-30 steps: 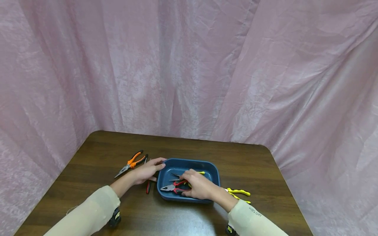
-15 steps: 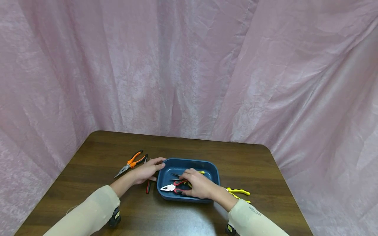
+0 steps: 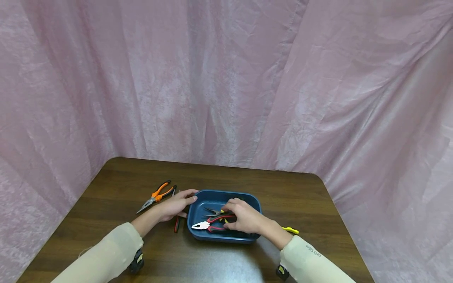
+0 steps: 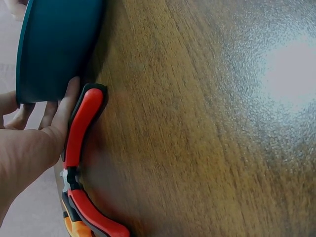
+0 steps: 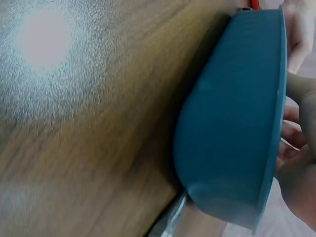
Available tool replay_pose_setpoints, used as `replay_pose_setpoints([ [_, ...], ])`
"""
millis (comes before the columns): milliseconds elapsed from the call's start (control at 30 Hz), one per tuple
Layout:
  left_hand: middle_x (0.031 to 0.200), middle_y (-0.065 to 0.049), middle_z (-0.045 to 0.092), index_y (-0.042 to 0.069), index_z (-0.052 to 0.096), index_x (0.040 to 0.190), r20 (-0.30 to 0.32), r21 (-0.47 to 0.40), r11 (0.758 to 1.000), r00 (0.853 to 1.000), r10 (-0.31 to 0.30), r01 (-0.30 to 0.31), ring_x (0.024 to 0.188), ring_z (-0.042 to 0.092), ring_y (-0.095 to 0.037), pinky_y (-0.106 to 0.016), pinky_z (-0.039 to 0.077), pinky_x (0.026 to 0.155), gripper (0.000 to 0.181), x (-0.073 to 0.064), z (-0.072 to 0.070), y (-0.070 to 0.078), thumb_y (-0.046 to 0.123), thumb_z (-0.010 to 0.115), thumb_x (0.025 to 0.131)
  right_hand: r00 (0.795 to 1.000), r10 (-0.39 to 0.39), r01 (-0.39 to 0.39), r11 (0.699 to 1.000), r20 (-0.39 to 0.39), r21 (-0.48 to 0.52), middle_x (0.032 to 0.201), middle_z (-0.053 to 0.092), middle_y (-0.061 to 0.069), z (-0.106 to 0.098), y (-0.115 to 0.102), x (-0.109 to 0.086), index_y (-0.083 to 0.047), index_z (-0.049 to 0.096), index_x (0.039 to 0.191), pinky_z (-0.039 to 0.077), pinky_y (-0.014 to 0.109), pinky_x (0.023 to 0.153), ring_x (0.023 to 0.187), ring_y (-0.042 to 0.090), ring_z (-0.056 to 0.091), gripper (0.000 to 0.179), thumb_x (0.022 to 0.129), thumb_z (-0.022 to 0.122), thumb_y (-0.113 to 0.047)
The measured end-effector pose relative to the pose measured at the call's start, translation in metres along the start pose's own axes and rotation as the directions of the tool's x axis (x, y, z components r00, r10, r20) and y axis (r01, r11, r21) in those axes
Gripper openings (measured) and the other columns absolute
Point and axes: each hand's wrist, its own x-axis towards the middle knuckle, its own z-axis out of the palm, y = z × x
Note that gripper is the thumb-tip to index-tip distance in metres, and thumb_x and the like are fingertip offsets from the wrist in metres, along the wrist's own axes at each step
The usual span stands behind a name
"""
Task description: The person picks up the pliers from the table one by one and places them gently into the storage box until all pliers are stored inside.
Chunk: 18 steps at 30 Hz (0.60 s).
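A blue rectangular tub (image 3: pixel 226 193) stands on the table. My left hand (image 3: pixel 175 206) rests against its left end, thumb by the rim; in the left wrist view its fairly straight fingers (image 4: pixel 61 111) touch the outer wall. Inside the tub lie red-and-black pliers (image 3: pixel 203 225) and, behind them, thin-nosed pliers (image 3: pixel 212 211) with yellow on the handles. My right hand (image 3: pixel 245 216) reaches over the tub's right side, its thumb and fingers apart above the handle ends. The hand hides part of the handles, and contact with them is unclear.
Orange-and-black long-nose pliers (image 3: pixel 155 196) lie left of the tub. Red-handled pliers (image 4: pixel 81 131) lie by my left hand. Right of the tub, a yellow handle (image 3: pixel 291 230) shows past my right forearm. Pink curtains (image 3: pixel 212 78) hang behind the table (image 3: pixel 290 188).
My right hand has drawn back to the right from the red-and-black pliers, which stay in the tub. My left hand has hardly moved.
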Motion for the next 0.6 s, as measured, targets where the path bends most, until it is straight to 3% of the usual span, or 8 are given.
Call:
replay_pose_setpoints([
  [333,0.148,-0.016,0.043,0.015,0.045,0.146,-0.008,-0.002,1.0,1.0,-0.008,0.008,0.125,0.049,-0.033,-0.052,0.054,0.085,0.042,-0.002,0.0,0.002,0.029,0.048,0.106,1.0,0.024,-0.024,1.0,-0.006,0.009,0.12,0.065,0.004,-0.021,0.009,-0.008,-0.009,0.067,0.125,0.051,0.035,0.092,0.111,0.016,0.058,0.044,0.088,0.076,-0.03],
  [600,0.147,-0.016,0.043,0.014,0.045,0.146,0.001,-0.001,1.0,1.0,-0.004,0.004,0.125,0.049,-0.035,-0.052,0.054,0.085,0.042,-0.001,0.0,0.002,0.029,0.046,0.107,0.998,0.029,-0.03,0.999,-0.057,-0.017,0.116,0.064,0.002,-0.04,0.019,-0.015,-0.01,0.067,0.122,0.051,0.035,0.092,0.109,0.014,0.058,0.044,0.086,0.078,-0.033],
])
